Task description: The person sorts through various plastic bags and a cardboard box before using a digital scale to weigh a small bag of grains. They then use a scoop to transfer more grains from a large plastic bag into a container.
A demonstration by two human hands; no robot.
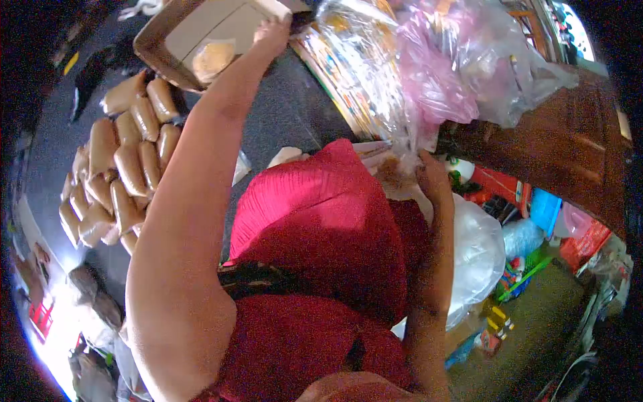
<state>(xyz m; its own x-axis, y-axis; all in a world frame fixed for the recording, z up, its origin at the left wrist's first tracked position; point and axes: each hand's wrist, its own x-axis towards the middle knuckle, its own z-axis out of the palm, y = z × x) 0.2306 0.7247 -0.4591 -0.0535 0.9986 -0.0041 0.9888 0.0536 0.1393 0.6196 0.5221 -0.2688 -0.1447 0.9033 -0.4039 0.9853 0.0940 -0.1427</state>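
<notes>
My left hand [271, 35] reaches to the right side of an open cardboard box [161, 57], its fingers bent over the rim. Inside the box lies one small clear packet with pale yellow-brown contents [213, 59]. My right hand [433, 177] is closed at the gathered lower end of a clear plastic bag [406, 142], beside my red clothing. Its fingertips are partly blurred. Above that hand spread shiny clear wrappers [355, 60] and pink plastic bags [435, 74]. Several filled brown packets [130, 167] are piled on the dark surface [281, 94] at the left.
A brown wooden piece of furniture [549, 147] stands at the right. Below it are a blue container [546, 209], red packages [584, 242] and a large white plastic bag [477, 251]. Grey bundles [94, 295] lie at the lower left.
</notes>
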